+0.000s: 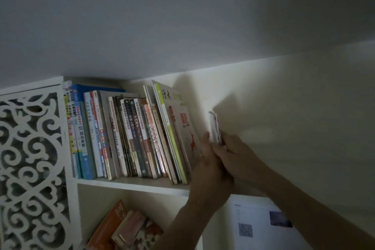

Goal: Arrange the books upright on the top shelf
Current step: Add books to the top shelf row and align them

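The top shelf [134, 185] carries a row of books [121, 138] that starts against the white fretwork side panel [30, 158] and runs to about the middle of the board. The books nearest the panel stand nearly upright; those at the far end of the row lean back toward the panel, the outermost being a large thin book with a red figure on its cover [187, 134]. Beyond that leaning book the shelf is open, backed by bare cream wall [284, 117], with free space up to the ceiling [182, 16] just above the tallest books.

The left hand [209, 170] reaches up from below the shelf edge with fingers straight, its flat side pressed against the cover of the red-figure book. The right hand [233, 148] comes in from the side away from the panel and grips a thin book [215, 128], fingers curled round its lower part. That book stands upright, spine edge toward the camera, just beside the leaning row and apart from it, above the open part of the shelf. The two hands touch each other.

Below the top shelf, a lower compartment holds an orange book [107, 227] and a few others lying tilted. A printed sheet with small pictures [261, 227] hangs on the wall under the shelf, on the side away from the panel. The room is dim.
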The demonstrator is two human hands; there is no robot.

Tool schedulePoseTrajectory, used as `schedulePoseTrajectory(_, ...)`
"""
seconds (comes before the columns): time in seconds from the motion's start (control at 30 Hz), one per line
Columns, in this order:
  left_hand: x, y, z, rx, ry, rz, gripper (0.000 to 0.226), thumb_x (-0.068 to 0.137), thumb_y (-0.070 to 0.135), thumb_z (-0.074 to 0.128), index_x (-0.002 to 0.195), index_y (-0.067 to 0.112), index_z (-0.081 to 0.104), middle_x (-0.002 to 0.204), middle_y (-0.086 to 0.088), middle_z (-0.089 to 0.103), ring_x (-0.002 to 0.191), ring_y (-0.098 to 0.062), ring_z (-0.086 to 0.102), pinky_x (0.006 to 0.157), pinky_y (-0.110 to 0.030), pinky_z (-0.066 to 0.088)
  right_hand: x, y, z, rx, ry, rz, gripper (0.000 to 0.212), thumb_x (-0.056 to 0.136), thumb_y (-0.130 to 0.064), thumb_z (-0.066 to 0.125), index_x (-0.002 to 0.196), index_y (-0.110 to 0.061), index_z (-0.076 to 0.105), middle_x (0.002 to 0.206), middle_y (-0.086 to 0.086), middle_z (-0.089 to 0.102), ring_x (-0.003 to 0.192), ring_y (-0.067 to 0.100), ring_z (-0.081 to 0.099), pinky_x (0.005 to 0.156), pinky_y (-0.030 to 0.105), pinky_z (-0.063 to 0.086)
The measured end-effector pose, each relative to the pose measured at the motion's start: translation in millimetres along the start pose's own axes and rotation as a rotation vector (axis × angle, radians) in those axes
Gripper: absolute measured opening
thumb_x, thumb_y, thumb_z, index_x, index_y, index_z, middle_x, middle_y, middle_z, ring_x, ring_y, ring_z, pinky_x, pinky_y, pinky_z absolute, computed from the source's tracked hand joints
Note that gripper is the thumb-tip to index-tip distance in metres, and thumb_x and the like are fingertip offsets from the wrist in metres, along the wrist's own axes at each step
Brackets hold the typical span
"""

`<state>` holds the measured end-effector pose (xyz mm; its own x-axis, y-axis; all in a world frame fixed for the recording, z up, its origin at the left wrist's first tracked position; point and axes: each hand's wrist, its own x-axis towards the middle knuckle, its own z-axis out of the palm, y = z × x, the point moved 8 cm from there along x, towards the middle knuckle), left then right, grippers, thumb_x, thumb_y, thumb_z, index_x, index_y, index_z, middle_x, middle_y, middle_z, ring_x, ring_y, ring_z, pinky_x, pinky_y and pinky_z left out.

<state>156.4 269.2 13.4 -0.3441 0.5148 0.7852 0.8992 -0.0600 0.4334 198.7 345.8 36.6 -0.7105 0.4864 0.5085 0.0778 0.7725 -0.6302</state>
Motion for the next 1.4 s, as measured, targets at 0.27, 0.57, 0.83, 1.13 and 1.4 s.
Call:
schedulePoseTrajectory(0.27,25.4,-32.1,15.2,-0.721,-0.209,-0.242,0.038,0.104,0.013,0.055,0.140,0.020,0.046,0.131,-0.004,0.069,0.120,-0.024,0.068,0.097,-0.041,0.058,-4.5,75.8,-54.1,0.263,0.310,0.293,0.064,0.077,-0.048,0.077,0.126,-0.021,0.047,0.119,-0.002,0.063,0.101,0.017,0.063,0.088,0.040,0.054)
schedulePoseTrajectory(0.57,32.4,-61.4,28.5,-0.945,-0.191,-0.527,0.029,0.105,0.020,0.050,0.132,0.025,0.061,0.118,-0.007,0.075,0.110,-0.029,0.072,0.104,-0.054,0.051,-12.6,120.8,-64.1,0.485,0.480,0.380,0.039,0.080,-0.013,0.082,0.115,-0.013,0.066,0.104,0.006,0.072,0.092,0.025,0.070,0.081,0.049,0.061)
schedulePoseTrajectory(0.83,34.9,-63.5,21.5,-0.861,-0.154,-0.436,0.025,0.106,0.025,0.051,0.128,0.033,0.060,0.113,0.004,0.077,0.101,-0.013,0.074,0.080,-0.031,0.059,-15.4,127.8,-64.4,0.623,0.492,0.453,0.020,0.081,-0.015,0.080,0.098,-0.012,0.070,0.093,0.010,0.075,0.086,0.030,0.072,0.080,0.045,0.061)
schedulePoseTrajectory(1.13,34.5,-59.5,18.5,-0.865,-0.128,-0.415,0.030,0.105,0.015,0.054,0.131,0.031,0.055,0.114,-0.002,0.076,0.104,-0.020,0.074,0.082,-0.040,0.063,-19.9,130.2,-71.6,0.709,0.593,0.468,0.032,0.086,-0.014,0.075,0.107,-0.005,0.053,0.094,0.008,0.060,0.089,0.028,0.060,0.078,0.040,0.051)
schedulePoseTrajectory(1.4,30.3,-67.2,22.7,-0.997,-0.106,-0.578,0.024,0.108,0.026,0.046,0.125,0.023,0.063,0.114,-0.007,0.076,0.108,-0.029,0.072,0.095,-0.052,0.057,-20.0,118.0,-72.5,0.706,0.571,0.386,0.034,0.087,0.005,0.070,0.118,-0.005,0.060,0.095,0.009,0.065,0.078,0.021,0.062,0.062,0.029,0.048)
